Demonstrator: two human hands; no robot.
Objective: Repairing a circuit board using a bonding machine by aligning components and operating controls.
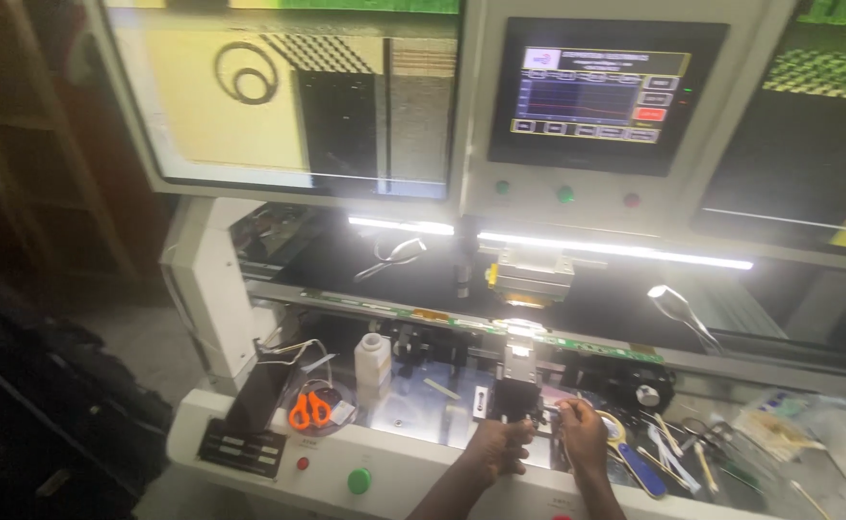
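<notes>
Only the lower parts of the person's two arms and the hands are visible, at the bottom edge of the view. The left hand (496, 449) and the right hand (583, 433) are both bare: there are no gloves. The forearms are bare too, with no sleeve reaching into the view. No watch or bracelet is seen on the wrists. If there is a ring on a finger cannot be told, because the hands are small and a little blurred.
</notes>
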